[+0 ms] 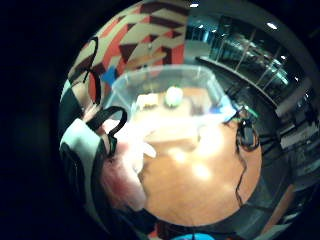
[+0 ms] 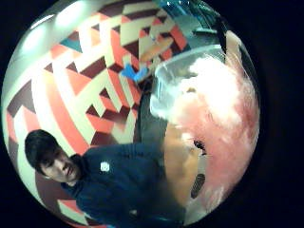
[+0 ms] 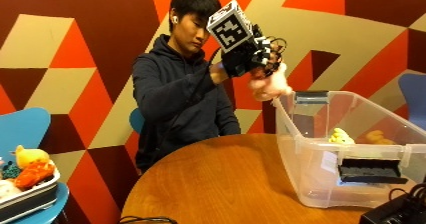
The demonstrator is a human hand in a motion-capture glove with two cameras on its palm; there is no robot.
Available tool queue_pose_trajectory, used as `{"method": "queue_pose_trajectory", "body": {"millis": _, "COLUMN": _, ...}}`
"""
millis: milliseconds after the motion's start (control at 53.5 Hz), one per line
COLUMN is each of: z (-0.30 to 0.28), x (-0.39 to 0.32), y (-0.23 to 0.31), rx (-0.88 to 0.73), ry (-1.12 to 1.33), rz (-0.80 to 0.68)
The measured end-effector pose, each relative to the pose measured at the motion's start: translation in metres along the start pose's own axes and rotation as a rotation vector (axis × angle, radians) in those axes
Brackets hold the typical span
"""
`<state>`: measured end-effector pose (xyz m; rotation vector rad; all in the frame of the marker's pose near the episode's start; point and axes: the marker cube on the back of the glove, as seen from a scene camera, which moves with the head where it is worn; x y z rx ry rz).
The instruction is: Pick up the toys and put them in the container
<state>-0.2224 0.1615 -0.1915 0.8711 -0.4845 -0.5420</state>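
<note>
While the person sits behind a round wooden table [image 3: 219,184], the outside view shows the gloved right hand [image 3: 249,56] raised in the air near the clear plastic container [image 3: 313,184], fingers curled around a pink plush toy [image 3: 269,86] that hangs just over the container's near end wall. That container stands at the table's right edge; a yellow toy [image 3: 341,135] and an orange one [image 3: 376,136] lie inside it. Behind runs a wall [image 3: 80,59] of red, maroon and beige shapes. A blue chair [image 3: 23,129] at the left carries a tray [image 3: 30,199] of more toys. The person's other hand is hidden.

From the little-finger side, the container [image 1: 165,80] appears below the palm with a pale round toy [image 1: 174,96] on its floor, the wooden tabletop [image 1: 200,185] around it, and glass partitions [image 1: 250,50] under ceiling lights beyond. The pink toy [image 1: 122,175] sits against the palm.

From the thumb side, pink fur [image 2: 223,118] fills one side, beside the container's rim [image 2: 164,80] and the patterned wall [image 2: 71,90].
</note>
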Motion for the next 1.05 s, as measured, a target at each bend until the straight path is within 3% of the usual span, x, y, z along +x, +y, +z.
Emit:
{"method": "queue_pose_trajectory", "body": {"millis": 131, "z": 0.009, "x": 0.015, "y": -0.030, "rx": 0.154, "ry": 0.005, "rz": 0.130}}
{"method": "queue_pose_trajectory", "body": {"millis": 224, "z": 0.035, "x": 0.032, "y": -0.043, "rx": 0.016, "ry": -0.032, "rz": 0.221}}
{"method": "queue_pose_trajectory", "body": {"millis": 318, "z": 0.056, "x": 0.039, "y": -0.043, "rx": -0.086, "ry": -0.061, "rz": 0.214}}
{"method": "queue_pose_trajectory", "body": {"millis": 1047, "z": -0.006, "x": 0.070, "y": 0.020, "rx": 0.076, "ry": 0.009, "rz": 0.211}}
